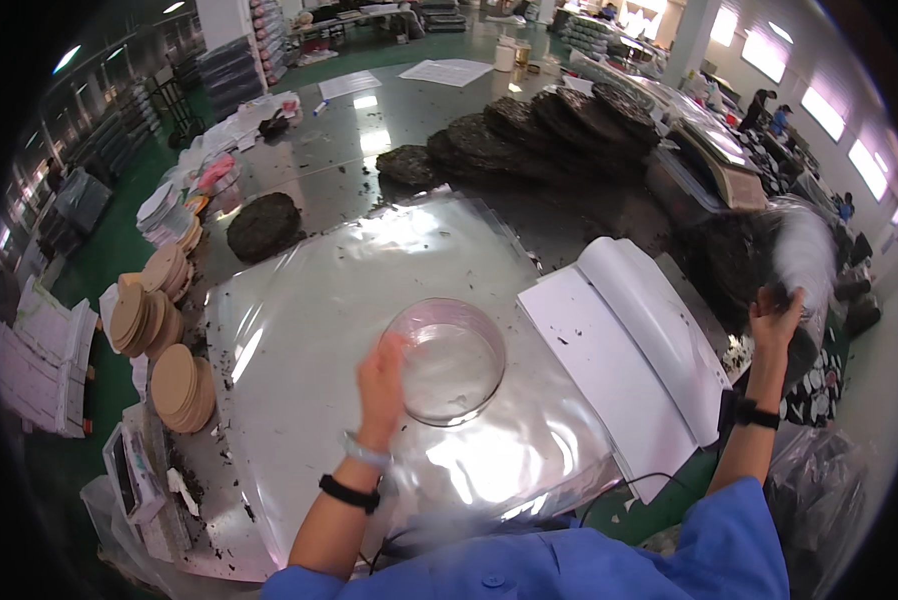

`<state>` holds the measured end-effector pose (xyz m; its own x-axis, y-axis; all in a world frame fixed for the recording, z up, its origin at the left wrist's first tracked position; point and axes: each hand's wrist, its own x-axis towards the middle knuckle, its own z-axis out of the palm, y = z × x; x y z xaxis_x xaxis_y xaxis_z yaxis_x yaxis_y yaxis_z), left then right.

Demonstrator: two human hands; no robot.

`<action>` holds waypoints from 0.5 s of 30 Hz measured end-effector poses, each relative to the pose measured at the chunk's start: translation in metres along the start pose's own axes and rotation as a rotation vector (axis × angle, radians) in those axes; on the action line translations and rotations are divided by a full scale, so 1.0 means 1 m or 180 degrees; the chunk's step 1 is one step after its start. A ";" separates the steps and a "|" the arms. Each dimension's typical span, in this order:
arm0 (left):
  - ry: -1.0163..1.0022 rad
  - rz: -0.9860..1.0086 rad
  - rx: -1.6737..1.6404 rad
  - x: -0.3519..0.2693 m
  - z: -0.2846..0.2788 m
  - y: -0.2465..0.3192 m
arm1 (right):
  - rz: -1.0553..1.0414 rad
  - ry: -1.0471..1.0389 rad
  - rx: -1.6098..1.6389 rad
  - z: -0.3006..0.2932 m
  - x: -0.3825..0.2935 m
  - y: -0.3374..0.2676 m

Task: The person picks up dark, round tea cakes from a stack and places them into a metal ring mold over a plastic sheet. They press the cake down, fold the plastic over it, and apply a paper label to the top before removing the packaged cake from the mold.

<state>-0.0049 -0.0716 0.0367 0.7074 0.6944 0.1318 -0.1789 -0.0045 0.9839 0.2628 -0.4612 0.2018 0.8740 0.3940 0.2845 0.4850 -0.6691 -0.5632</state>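
Observation:
My left hand (381,382) is at the left wall of a clear round ring-shaped container (456,416), its fingers curled over the rim; motion blurs them. The container rests on stacked clear plastic sheets (306,360) in front of me. Out to the right, my right hand (775,319) is raised beside a blurred whitish translucent thing (805,251). A dark rough disc (726,259) stands just left of that hand. Blur hides whether its fingers grip the whitish thing. White paper sheets (606,360), one curled over, lie between my hands.
Several dark pressed discs (539,139) lean in a row at the back; another disc (265,226) lies left. Round tan boards (182,386) line the left edge. A white bottle (505,56) stands far back. A black cable (629,480) crosses the front edge.

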 end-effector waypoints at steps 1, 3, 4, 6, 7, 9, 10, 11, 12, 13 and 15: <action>-0.1007 0.0102 -0.0151 -0.019 0.012 -0.014 | -0.0063 0.0510 -0.0452 -0.005 0.006 0.011; -0.2278 0.0413 0.1723 -0.073 0.054 -0.024 | -0.0547 0.0706 -0.0009 0.043 -0.001 -0.029; -0.2842 0.0764 0.2523 -0.100 0.070 -0.028 | -0.0777 0.0212 0.0530 0.090 -0.017 -0.063; -0.2704 0.1154 0.3182 -0.130 0.085 -0.057 | -0.1571 -0.1399 0.0573 0.183 -0.061 -0.112; -0.2734 0.1219 0.3132 -0.132 0.089 -0.055 | -0.2200 -0.2086 -0.0113 0.228 -0.070 -0.119; -0.2667 0.0684 0.2865 -0.125 0.087 -0.059 | -0.2763 -0.2608 -0.0556 0.265 -0.071 -0.123; -0.3066 0.1044 0.2634 -0.110 0.074 -0.059 | -0.2756 -0.2441 -0.0335 0.271 -0.056 -0.129; -0.2900 -0.0018 0.1284 -0.094 0.053 -0.058 | -0.2734 -0.2289 -0.0111 0.276 -0.046 -0.133; -0.2852 -0.0630 0.0615 -0.076 0.023 -0.047 | -0.2707 -0.2322 -0.0146 0.267 -0.043 -0.137; -0.2837 -0.0865 0.0801 -0.055 -0.024 -0.021 | -0.2708 -0.2349 -0.0171 0.247 -0.039 -0.144; -0.2169 -0.0775 0.1762 -0.009 -0.084 0.017 | -0.2995 -0.2295 -0.0376 0.229 -0.043 -0.133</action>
<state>-0.0719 -0.0176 0.0415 0.9651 0.1465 -0.2173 0.2577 -0.3803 0.8882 0.1532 -0.2451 0.0870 -0.0277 0.9993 0.0246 0.9591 0.0335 -0.2812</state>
